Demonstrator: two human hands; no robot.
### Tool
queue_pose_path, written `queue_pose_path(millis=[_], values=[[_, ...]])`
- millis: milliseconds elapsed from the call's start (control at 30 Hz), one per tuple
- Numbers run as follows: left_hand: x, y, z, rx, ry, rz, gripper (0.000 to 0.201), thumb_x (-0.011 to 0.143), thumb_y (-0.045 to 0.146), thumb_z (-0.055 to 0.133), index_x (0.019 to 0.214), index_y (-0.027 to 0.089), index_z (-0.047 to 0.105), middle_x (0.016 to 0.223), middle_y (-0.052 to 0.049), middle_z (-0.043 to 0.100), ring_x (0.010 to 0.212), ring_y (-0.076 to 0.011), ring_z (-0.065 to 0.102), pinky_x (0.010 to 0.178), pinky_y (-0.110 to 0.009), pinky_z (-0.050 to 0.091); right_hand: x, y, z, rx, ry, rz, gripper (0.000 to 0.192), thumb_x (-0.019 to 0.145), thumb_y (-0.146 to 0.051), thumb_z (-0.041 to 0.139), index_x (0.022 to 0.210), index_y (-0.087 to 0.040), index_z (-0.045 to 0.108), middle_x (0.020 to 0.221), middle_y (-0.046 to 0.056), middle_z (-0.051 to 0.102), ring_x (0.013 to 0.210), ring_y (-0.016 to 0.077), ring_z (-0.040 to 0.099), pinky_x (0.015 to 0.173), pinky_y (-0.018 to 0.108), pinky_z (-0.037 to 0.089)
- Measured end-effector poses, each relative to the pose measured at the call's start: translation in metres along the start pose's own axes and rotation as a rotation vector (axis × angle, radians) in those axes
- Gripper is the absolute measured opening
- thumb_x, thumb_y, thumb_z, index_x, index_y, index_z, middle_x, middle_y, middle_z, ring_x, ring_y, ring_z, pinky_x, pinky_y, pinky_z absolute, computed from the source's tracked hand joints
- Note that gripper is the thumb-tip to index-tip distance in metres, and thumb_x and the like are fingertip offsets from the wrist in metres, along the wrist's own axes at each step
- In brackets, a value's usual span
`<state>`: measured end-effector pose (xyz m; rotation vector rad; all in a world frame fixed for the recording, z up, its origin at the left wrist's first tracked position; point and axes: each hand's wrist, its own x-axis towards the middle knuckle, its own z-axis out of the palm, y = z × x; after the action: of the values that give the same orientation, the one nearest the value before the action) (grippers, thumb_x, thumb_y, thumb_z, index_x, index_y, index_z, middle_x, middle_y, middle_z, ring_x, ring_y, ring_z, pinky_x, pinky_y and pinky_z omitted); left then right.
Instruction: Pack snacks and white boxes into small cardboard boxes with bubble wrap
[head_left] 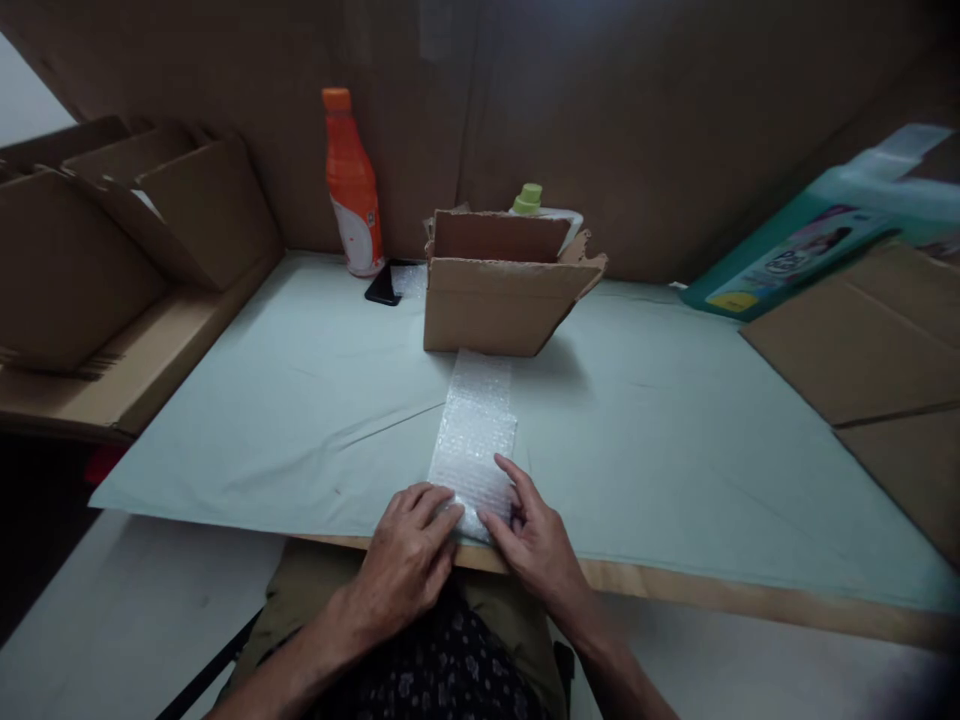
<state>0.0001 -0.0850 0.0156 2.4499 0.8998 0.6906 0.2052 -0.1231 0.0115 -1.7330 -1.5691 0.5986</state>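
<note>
Dim, cool light, seemingly from overhead, lays a soft shadow right of the open brown cardboard box point(487, 305) near the back edge of the pale-green cloth-covered worktop point(660, 430) and glints on the clear plastic bubble wrap point(478, 425), while the tilted teal plastic bottle point(795, 245) at the right back corner looks stretched and soft.

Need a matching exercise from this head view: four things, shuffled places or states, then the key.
1. Bubble wrap
2. Phone
3. Open carton
4. Orange bottle

A. Standing upright, cap on
B. Partly hiding a green-capped bottle
C. Near end between left hand and right hand
D. Black, lying flat

Pairs: 1-C, 2-D, 3-B, 4-A
</note>
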Motion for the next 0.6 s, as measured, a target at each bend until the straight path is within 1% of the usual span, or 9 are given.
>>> queue_pose_path(millis=[100, 133, 167, 267, 300, 367, 433, 500, 600], values=[[0.003, -0.006, 0.004, 0.033, -0.043, 0.007, 0.045, 0.084, 0.005, 0.057, 0.128, 0.017, 0.055, 0.129, -0.014, 0.062, 0.118, -0.0300, 0.053, 0.098, -0.049, 0.052, -0.012, -0.001, -0.009, -0.153, 0.262, -0.175, 0.054, 0.093, -0.024, 0.062, 0.145, -0.019, 0.047, 0.105, 0.009, 0.070, 0.084, 0.0203, 0.067, 0.076, 0.036, 0.057], [0.004, -0.007, 0.004, 0.039, -0.055, 0.013, 0.048, 0.083, 0.004, 0.057, 0.129, 0.017, 0.055, 0.129, -0.014, 0.061, 0.117, -0.0300, 0.053, 0.098, -0.049, 0.052, -0.016, -0.003, -0.012, -0.199, 0.310, -0.260, 0.053, 0.092, -0.021, 0.063, 0.144, -0.020, 0.048, 0.110, 0.010, 0.070, 0.092, 0.0219, 0.067, 0.082, 0.038, 0.056], [0.005, -0.009, 0.004, 0.043, -0.065, 0.019, 0.050, 0.081, 0.002, 0.056, 0.129, 0.017, 0.055, 0.128, -0.013, 0.061, 0.116, -0.0298, 0.053, 0.096, -0.049, 0.052, -0.020, -0.005, -0.014, -0.241, 0.299, -0.345, 0.052, 0.092, -0.018, 0.063, 0.142, -0.020, 0.049, 0.114, 0.011, 0.070, 0.100, 0.0236, 0.067, 0.087, 0.040, 0.055], [0.010, -0.011, 0.004, 0.047, -0.064, 0.016, 0.053, 0.078, -0.002, 0.054, 0.128, 0.017, 0.057, 0.126, -0.014, 0.062, 0.111, -0.0290, 0.055, 0.092, -0.047, 0.054, -0.022, -0.011, -0.013, -0.360, 0.080, -0.526, 0.046, 0.089, -0.013, 0.061, 0.135, -0.018, 0.056, 0.127, 0.013, 0.068, 0.120, 0.0297, 0.061, 0.096, 0.048, 0.051], [0.011, -0.011, 0.004, 0.045, -0.050, 0.010, 0.051, 0.078, -0.002, 0.053, 0.125, 0.017, 0.058, 0.125, -0.014, 0.062, 0.109, -0.0288, 0.055, 0.090, -0.046, 0.054, -0.019, -0.012, -0.011, -0.387, 0.028, -0.546, 0.042, 0.090, -0.012, 0.059, 0.131, -0.018, 0.059, 0.129, 0.013, 0.068, 0.122, 0.0307, 0.060, 0.096, 0.049, 0.051], [0.014, -0.011, 0.001, 0.006, -0.014, 0.004, 0.044, 0.080, -0.001, 0.051, 0.119, 0.018, 0.061, 0.119, -0.012, 0.066, 0.104, -0.0277, 0.057, 0.086, -0.045, 0.054, -0.013, -0.011, -0.007, -0.371, 0.018, -0.543, 0.034, 0.092, -0.009, 0.054, 0.123, -0.018, 0.062, 0.123, 0.011, 0.072, 0.115, 0.0282, 0.065, 0.092, 0.047, 0.053], [0.014, -0.011, -0.003, -0.078, 0.015, 0.007, 0.035, 0.085, 0.002, 0.051, 0.113, 0.019, 0.063, 0.104, -0.009, 0.070, 0.097, -0.0256, 0.059, 0.083, -0.042, 0.053, -0.007, -0.009, -0.005, -0.255, 0.032, -0.507, 0.028, 0.095, -0.009, 0.051, 0.117, -0.020, 0.063, 0.107, 0.007, 0.076, 0.098, 0.0218, 0.070, 0.083, 0.040, 0.056], [0.015, -0.011, -0.006, -0.152, 0.034, 0.001, 0.029, 0.089, 0.007, 0.053, 0.114, 0.020, 0.063, 0.092, -0.005, 0.070, 0.088, -0.0232, 0.061, 0.078, -0.039, 0.053, -0.004, -0.006, -0.006, -0.138, 0.020, -0.446, 0.023, 0.098, -0.014, 0.052, 0.117, -0.022, 0.062, 0.100, 0.004, 0.076, 0.088, 0.0178, 0.071, 0.078, 0.034, 0.057], [0.022, -0.015, -0.006, -0.159, 0.068, -0.052, 0.028, 0.093, 0.014, 0.054, 0.120, 0.019, 0.060, 0.093, -0.005, 0.071, 0.083, -0.0213, 0.063, 0.075, -0.037, 0.054, -0.005, -0.003, -0.010, -0.161, 0.145, -0.407, 0.025, 0.098, -0.019, 0.055, 0.121, -0.022, 0.062, 0.109, 0.007, 0.074, 0.098, 0.0202, 0.070, 0.082, 0.034, 0.057]])
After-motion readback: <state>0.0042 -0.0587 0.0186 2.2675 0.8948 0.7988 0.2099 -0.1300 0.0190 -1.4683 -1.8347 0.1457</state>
